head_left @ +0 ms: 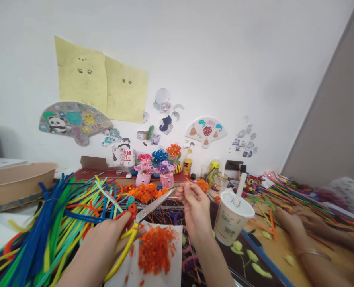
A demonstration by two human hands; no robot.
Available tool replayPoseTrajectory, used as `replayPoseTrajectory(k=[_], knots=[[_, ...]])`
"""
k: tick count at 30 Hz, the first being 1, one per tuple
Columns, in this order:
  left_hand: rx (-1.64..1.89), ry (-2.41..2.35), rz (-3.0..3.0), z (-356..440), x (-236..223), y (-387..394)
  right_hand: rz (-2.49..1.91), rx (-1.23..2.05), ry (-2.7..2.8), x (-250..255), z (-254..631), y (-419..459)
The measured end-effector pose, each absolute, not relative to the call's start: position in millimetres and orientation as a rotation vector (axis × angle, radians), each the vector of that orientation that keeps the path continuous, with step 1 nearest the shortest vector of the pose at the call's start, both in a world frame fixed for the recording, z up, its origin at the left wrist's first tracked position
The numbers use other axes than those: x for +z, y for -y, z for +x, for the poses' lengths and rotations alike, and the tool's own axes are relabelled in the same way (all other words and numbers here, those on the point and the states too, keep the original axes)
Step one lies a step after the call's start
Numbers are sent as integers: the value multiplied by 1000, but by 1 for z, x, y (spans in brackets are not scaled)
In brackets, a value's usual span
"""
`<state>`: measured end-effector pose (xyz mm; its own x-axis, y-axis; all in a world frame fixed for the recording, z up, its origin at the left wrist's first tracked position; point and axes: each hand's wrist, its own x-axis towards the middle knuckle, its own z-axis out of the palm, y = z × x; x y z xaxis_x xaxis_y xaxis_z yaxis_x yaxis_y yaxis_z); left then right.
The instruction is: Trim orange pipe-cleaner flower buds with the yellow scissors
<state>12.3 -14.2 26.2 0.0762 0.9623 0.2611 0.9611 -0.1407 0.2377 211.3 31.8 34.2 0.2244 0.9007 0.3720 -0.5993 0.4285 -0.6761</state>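
My left hand (105,235) is closed around scissors (153,205) with red and yellow handles. Their blades point up and right, and the tips reach the fingers of my right hand (196,209). Those fingers are pinched on a thin orange pipe cleaner (188,179), mostly hidden by them. Below the blades, a heap of orange fuzz clippings (155,253) lies on a white sheet of paper (123,275). Behind the scissors sit several orange pipe-cleaner flowers (148,192).
Bundled coloured pipe cleaners (45,227) fill the left side. A lidded cup with a straw (232,219) stands right of my right hand. Small flower pots (166,179) and bottles (188,163) line the wall. Another person's hands (290,223) rest on the table at right.
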Motion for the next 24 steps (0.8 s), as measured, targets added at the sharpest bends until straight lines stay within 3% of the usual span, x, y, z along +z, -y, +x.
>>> replayPoseTrajectory(k=[9, 24], knots=[[708, -1922, 2089, 15, 29, 15, -503, 989, 819, 37, 211, -31], [595, -1985, 2293, 13, 25, 16, -509, 1001, 850, 36, 210, -29]])
